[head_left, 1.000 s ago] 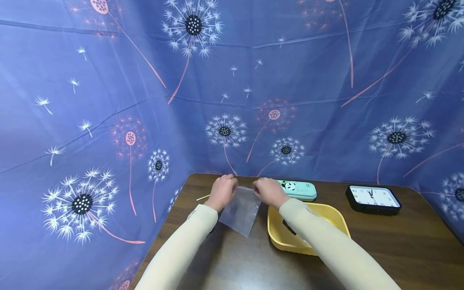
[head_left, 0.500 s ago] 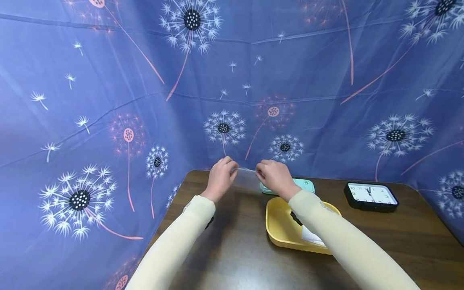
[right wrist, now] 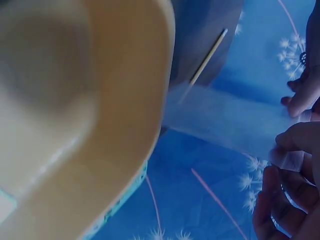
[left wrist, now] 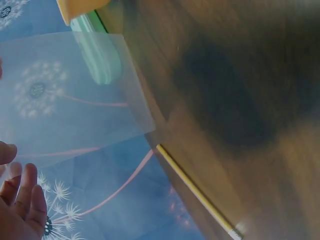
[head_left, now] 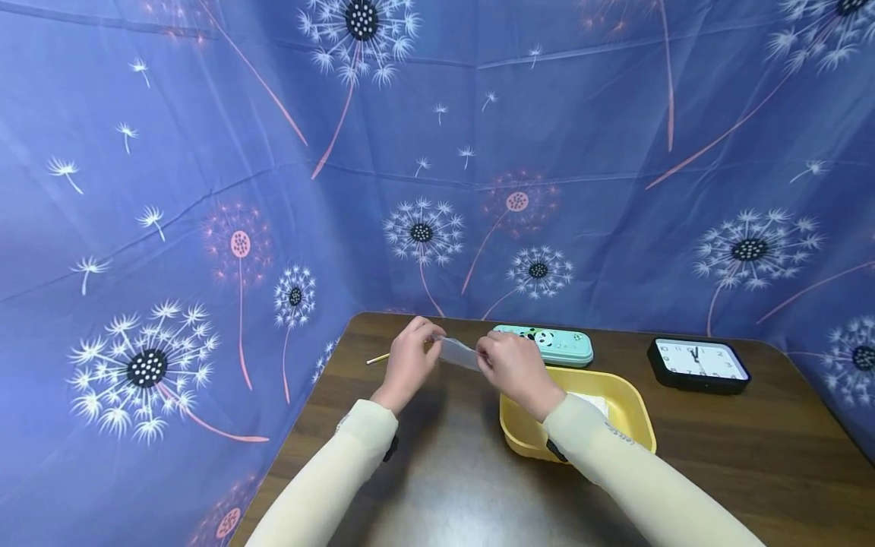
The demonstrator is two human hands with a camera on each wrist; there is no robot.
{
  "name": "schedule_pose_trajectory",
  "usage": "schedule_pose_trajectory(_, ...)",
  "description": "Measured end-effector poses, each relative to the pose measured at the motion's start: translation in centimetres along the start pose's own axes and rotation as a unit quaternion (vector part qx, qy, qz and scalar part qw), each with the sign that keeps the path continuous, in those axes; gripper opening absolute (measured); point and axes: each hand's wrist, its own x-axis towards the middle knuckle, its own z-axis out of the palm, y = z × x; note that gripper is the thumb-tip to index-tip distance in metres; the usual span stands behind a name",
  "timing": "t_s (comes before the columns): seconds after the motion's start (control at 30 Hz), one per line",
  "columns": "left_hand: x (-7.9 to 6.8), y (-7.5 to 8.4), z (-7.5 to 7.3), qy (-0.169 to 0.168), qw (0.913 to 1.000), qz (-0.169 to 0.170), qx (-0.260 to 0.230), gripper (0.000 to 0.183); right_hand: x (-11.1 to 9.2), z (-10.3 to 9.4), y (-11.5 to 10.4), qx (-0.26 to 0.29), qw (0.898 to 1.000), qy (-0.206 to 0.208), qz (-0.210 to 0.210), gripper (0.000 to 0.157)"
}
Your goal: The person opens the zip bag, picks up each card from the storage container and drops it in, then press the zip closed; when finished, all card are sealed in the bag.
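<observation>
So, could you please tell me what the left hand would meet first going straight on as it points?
Beyond the plastic bag it pinches, the left hand would probably meet the blue curtain, though depth is unclear.

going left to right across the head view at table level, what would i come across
Yellow pencil, left hand, clear plastic bag, right hand, black-framed clock
</observation>
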Motion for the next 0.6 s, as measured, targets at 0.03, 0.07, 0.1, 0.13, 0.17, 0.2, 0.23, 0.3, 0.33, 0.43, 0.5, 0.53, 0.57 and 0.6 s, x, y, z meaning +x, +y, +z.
schedule_pose_trajectory(0.03,-0.2,0.0,0.1,0.004,1.0000,-0.003,-0.007,0.013,-0.2,0.1,-0.3,0.003,1.000,-0.004,0.005,0.012)
schedule_pose_trajectory(0.07,-0.4,0.0,0.2,0.006,0.9999,-0.007,-0.013,0.014,-0.5,0.1,-0.6,0.008,1.000,-0.009,0.012,0.011)
schedule_pose_trajectory(0.1,-0.6,0.0,0.3,0.009,0.9997,-0.009,-0.019,0.015,-0.7,0.2,-0.9,0.012,1.000,-0.016,0.019,0.010)
schedule_pose_trajectory(0.13,-0.7,0.0,0.5,0.011,0.9997,-0.012,-0.020,0.016,-0.9,0.3,-1.2,0.017,0.999,-0.022,0.026,0.009)
schedule_pose_trajectory(0.17,-0.9,0.0,0.6,0.010,0.9996,-0.017,-0.022,0.017,-1.1,0.4,-1.5,0.024,0.999,-0.030,0.036,0.008)
schedule_pose_trajectory(0.2,-1.0,0.0,0.7,0.012,0.9994,-0.019,-0.025,0.018,-1.3,0.4,-1.8,0.032,0.998,-0.037,0.044,0.007)
schedule_pose_trajectory(0.23,-1.1,0.0,0.8,0.015,0.9993,-0.021,-0.028,0.020,-1.5,0.5,-2.0,0.042,0.997,-0.043,0.055,0.007)
schedule_pose_trajectory(0.3,-1.3,0.2,1.0,0.017,0.9987,-0.032,-0.035,0.023,-1.8,0.6,-2.4,0.060,0.994,-0.056,0.075,0.008)
schedule_pose_trajectory(0.33,-1.4,0.3,1.1,0.018,0.9982,-0.039,-0.040,0.026,-1.9,0.6,-2.5,0.068,0.992,-0.061,0.086,0.008)
schedule_pose_trajectory(0.43,-1.7,0.7,1.2,0.016,0.9943,-0.082,-0.066,0.040,-2.3,0.9,-2.7,0.081,0.988,-0.073,0.112,0.010)
schedule_pose_trajectory(0.5,-1.9,0.9,1.3,0.016,0.9892,-0.115,-0.089,0.047,-2.6,1.1,-2.7,0.083,0.987,-0.071,0.121,0.011)
schedule_pose_trajectory(0.53,-2.0,1.1,1.3,0.018,0.9861,-0.131,-0.101,0.048,-2.7,1.2,-2.7,0.085,0.986,-0.067,0.124,0.012)
schedule_pose_trajectory(0.57,-2.1,1.2,1.3,0.019,0.9823,-0.148,-0.114,0.047,-2.8,1.3,-2.7,0.087,0.986,-0.062,0.126,0.012)
schedule_pose_trajectory(0.6,-2.2,1.4,1.4,0.021,0.9785,-0.162,-0.126,0.045,-2.9,1.3,-2.7,0.089,0.986,-0.056,0.129,0.013)
